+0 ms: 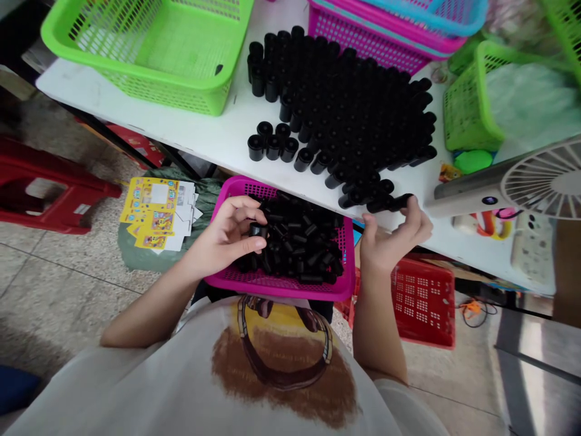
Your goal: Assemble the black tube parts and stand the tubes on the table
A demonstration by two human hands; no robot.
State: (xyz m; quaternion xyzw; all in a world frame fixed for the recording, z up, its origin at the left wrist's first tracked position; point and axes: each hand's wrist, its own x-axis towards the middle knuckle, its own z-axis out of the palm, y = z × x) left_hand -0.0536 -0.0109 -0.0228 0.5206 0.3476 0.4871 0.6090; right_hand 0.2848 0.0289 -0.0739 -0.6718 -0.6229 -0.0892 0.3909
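Observation:
A magenta basket on my lap holds a loose heap of small black tubes. My left hand is over its left side, fingers closed round one black tube. My right hand is raised at the table's front edge, fingertips pinching a black tube at the near end of the upright rows. Many black tubes stand packed together on the white table.
A green basket stands at the table's back left, pink and blue baskets behind the tubes, another green basket and a white fan to the right. Below are a red stool, yellow printed cards and a red crate.

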